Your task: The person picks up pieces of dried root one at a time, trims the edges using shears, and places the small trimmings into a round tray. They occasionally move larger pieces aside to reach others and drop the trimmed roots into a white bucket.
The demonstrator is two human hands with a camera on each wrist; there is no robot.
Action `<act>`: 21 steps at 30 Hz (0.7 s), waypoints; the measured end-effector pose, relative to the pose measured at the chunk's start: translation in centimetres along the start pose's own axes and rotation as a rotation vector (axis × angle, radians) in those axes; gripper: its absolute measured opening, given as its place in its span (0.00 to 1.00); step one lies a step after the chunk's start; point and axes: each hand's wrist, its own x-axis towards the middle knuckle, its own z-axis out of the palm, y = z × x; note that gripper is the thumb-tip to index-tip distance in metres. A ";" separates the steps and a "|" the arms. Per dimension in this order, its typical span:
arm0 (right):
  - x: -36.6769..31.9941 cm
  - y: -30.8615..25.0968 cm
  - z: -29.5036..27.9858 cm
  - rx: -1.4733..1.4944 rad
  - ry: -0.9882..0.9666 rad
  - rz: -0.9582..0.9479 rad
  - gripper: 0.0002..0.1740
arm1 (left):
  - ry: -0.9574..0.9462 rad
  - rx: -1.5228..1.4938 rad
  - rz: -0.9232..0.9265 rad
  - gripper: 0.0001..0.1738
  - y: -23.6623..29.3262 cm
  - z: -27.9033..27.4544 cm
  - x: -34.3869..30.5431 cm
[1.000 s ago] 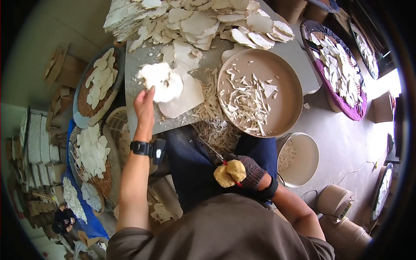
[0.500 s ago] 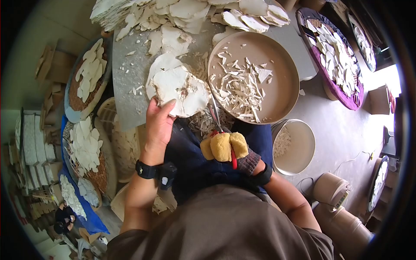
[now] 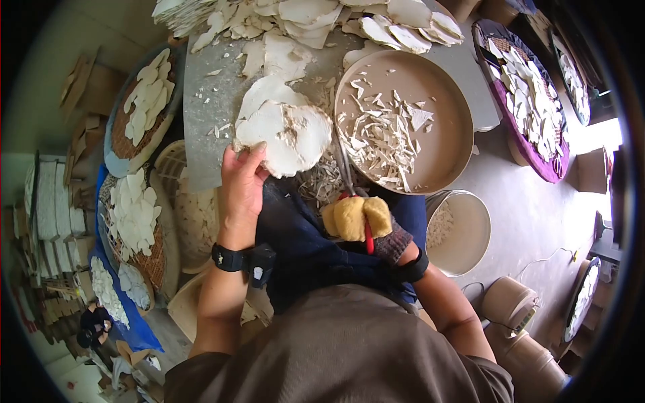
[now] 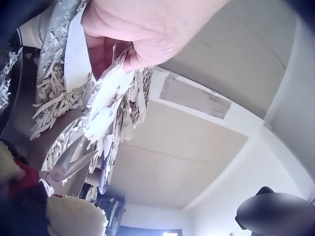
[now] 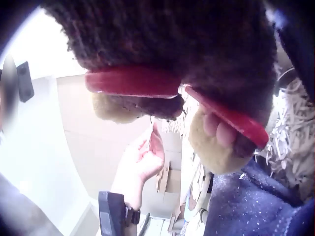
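My bare left hand (image 3: 242, 185) pinches a thin, flat white slice (image 3: 277, 142) by its lower left edge, thumb on top. The slice has browned edges and a rough brown patch near its middle. Another pale slice (image 3: 263, 93) lies partly behind it on the grey table. My right hand (image 3: 395, 243), in a dark knit glove, grips red-handled scissors (image 3: 345, 168) wrapped in yellow foam padding (image 3: 353, 218). In the left wrist view, the scissor blades (image 4: 75, 161) stand parted below the slice. The right wrist view has fingertips poking through the glove inside one red handle.
Right of the slice, a round brown tray (image 3: 440, 151) bears many white offcuts. A white bucket (image 3: 474, 232) stands below it. Slices are heaped along the table's far side (image 3: 295, 17). Slices fill woven trays at left (image 3: 124, 138) and a purple-edged one (image 3: 557, 168) at right.
My left hand has drawn the slice from the table towards my lap and turned its flat face up. My right hand has raised the scissors, blades forward, near the slice's right edge.
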 end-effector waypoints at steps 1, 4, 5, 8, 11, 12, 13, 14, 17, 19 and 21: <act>0.5 0.7 0.0 0.386 -0.028 0.095 0.16 | 0.026 -0.020 0.026 0.27 -0.4 0.5 -0.2; 1.2 2.0 1.4 0.341 0.102 0.124 0.17 | 0.036 -0.023 0.099 0.37 -1.1 1.4 -0.6; 1.5 2.1 2.4 0.208 0.176 0.102 0.17 | 0.019 -0.013 0.107 0.37 -1.3 1.7 -0.8; 1.9 2.1 2.9 0.100 0.157 0.044 0.19 | -0.066 0.046 0.058 0.37 -1.1 1.6 -0.9; 2.1 1.6 3.0 0.069 0.077 0.099 0.20 | -0.120 0.097 -0.049 0.36 -0.3 1.3 -0.8; 2.0 1.6 3.1 0.116 0.077 0.120 0.20 | -0.130 0.101 -0.057 0.36 -0.1 1.2 -0.5; 1.9 1.6 3.1 0.163 0.078 0.141 0.20 | -0.140 0.105 -0.065 0.35 0.0 1.1 -0.3; 1.9 1.5 3.2 0.209 0.079 0.161 0.20 | -0.148 0.112 -0.053 0.36 0.1 1.1 -0.2; 1.8 0.8 4.2 0.232 0.005 0.175 0.19 | -0.178 0.134 -0.050 0.36 0.6 1.0 0.3; 2.0 0.5 4.7 0.006 -0.014 0.137 0.20 | -0.208 0.146 -0.097 0.34 0.9 0.8 0.6; 2.0 0.5 4.8 -0.114 -0.001 0.120 0.20 | -0.191 0.126 -0.088 0.35 0.6 0.7 0.8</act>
